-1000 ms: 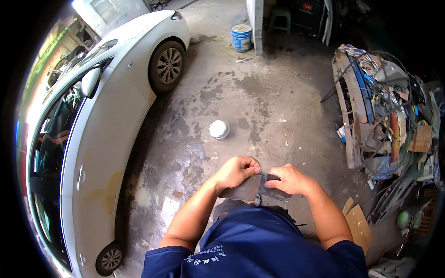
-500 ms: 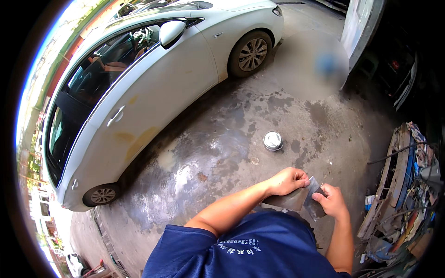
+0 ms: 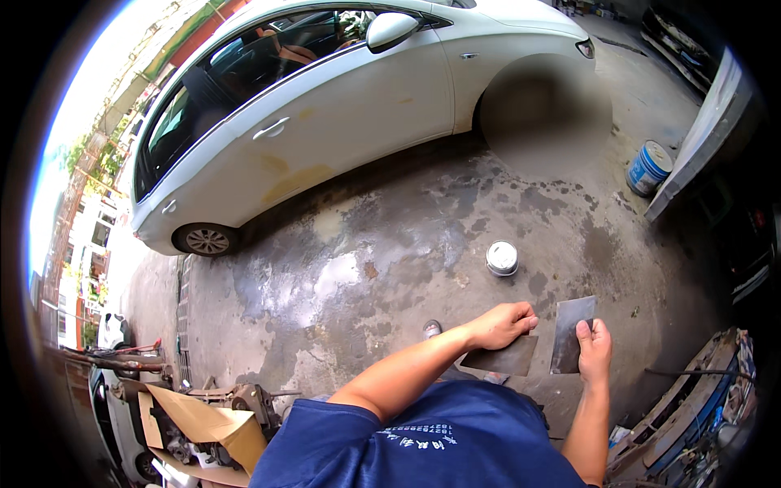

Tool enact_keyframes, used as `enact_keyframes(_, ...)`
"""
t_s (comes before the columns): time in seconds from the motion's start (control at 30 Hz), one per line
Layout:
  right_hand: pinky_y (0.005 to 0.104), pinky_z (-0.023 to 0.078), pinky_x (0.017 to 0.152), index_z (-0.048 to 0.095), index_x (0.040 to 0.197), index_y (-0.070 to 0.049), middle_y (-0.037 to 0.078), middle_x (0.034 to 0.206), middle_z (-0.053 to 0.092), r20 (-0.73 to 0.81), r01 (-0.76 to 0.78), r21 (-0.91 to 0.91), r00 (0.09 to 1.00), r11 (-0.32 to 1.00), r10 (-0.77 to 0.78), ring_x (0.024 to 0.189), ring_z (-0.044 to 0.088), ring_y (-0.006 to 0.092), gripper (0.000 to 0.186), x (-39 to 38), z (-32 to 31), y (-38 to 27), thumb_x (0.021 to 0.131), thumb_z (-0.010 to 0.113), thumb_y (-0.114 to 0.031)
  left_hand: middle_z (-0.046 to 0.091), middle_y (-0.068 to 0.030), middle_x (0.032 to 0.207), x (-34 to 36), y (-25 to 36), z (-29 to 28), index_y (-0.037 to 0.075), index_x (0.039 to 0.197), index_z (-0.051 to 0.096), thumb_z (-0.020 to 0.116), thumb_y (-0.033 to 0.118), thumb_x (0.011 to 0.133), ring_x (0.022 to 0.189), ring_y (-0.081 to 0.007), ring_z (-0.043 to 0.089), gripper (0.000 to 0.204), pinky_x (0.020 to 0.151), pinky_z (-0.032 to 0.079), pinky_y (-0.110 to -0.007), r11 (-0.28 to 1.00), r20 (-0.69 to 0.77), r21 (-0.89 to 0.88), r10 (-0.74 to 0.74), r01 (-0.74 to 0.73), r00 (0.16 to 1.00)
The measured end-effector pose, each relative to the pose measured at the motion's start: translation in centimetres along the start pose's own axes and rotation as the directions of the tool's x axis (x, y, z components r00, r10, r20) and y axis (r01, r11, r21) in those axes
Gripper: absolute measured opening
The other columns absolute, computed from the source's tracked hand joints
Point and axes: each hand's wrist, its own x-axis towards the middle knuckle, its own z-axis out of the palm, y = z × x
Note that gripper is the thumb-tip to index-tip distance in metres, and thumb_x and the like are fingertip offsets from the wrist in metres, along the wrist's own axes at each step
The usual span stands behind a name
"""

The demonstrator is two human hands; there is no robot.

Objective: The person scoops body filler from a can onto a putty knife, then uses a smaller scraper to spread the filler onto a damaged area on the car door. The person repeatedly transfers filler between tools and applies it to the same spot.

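My left hand [image 3: 498, 327] is closed on a thin dark scraper plate [image 3: 503, 358], which extends below the fingers. My right hand [image 3: 596, 350] grips another flat scraper plate [image 3: 569, 325], greyer and rectangular, its thumb lying across the face. The two plates are a short gap apart in front of my body. Beyond my hands, a round can with a pale top [image 3: 502, 259] stands on the floor. Further off is a white car [image 3: 366, 106], side on, with yellowish patches [image 3: 297, 180] on its doors.
At the far right a blue and white bucket [image 3: 649, 168] stands beside a pale pillar [image 3: 704, 134]. Scrap parts [image 3: 691, 398] are piled at the lower right. An open cardboard box [image 3: 211, 423] sits among car parts at the lower left. The concrete floor [image 3: 390, 285] has wet, dark stains.
The two plates have moved apart; before, the right one overlapped the left near my fingers. The right plate is now held more upright. My view has turned, bringing the bucket and cardboard box into sight.
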Motion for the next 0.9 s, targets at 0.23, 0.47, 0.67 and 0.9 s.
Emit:
enact_keyframes(0.23,0.0199,0.04,0.069,0.052,0.09,-0.005,-0.004,0.084,0.055,0.112,0.022,0.163,0.993,0.986,-0.041,0.075,0.045,0.0032,0.023,1.9,0.1,-0.8,0.096,0.06,-0.026,0.06,-0.0015,0.081,-1.4,-1.4,2.9,0.001,0.096,0.058,0.058,0.026,0.096,0.075,-0.0104,0.052,0.025,0.069,0.045,-0.028,0.973,-0.149,-0.197,-0.154,0.124,0.977)
enact_keyframes(0.47,0.0197,0.041,0.069,0.05,0.094,-0.005,-0.002,0.085,0.056,0.197,0.051,0.191,0.976,0.98,-0.089,0.076,0.046,0.0032,0.019,3.0,2.7,-0.7,0.096,0.06,-0.021,0.062,0.0007,0.09,-2.8,-0.6,2.0,0.002,0.118,0.057,0.061,0.016,0.093,0.089,-0.0077,0.054,0.029,0.082,0.046,-0.025,0.916,-0.139,-0.329,-0.287,0.229,0.948)
enact_keyframes(0.67,0.0215,0.043,0.07,0.05,0.094,-0.006,-0.002,0.087,0.056,0.26,0.014,0.157,0.964,0.987,-0.055,0.077,0.048,0.0046,0.019,2.8,6.7,-2.6,0.095,0.061,-0.022,0.062,0.0029,0.093,-5.1,-1.3,1.7,0.004,0.121,0.057,0.066,0.019,0.09,0.093,-0.0068,0.052,0.036,0.083,0.044,-0.024,0.864,-0.259,-0.503,-0.137,-0.012,0.956)
enact_keyframes(0.9,0.0255,0.046,0.065,0.053,0.09,-0.002,0.002,0.08,0.061,0.392,0.165,-0.117,0.914,0.979,-0.107,0.073,0.053,0.0068,0.029,1.1,10.3,-3.7,0.091,0.067,-0.028,0.062,0.0006,0.07,-7.2,-2.2,-2.4,0.005,0.072,0.062,0.074,0.025,0.084,0.067,-0.0075,0.054,0.026,0.06,0.042,-0.024,0.898,-0.177,-0.418,-0.229,0.137,0.957)
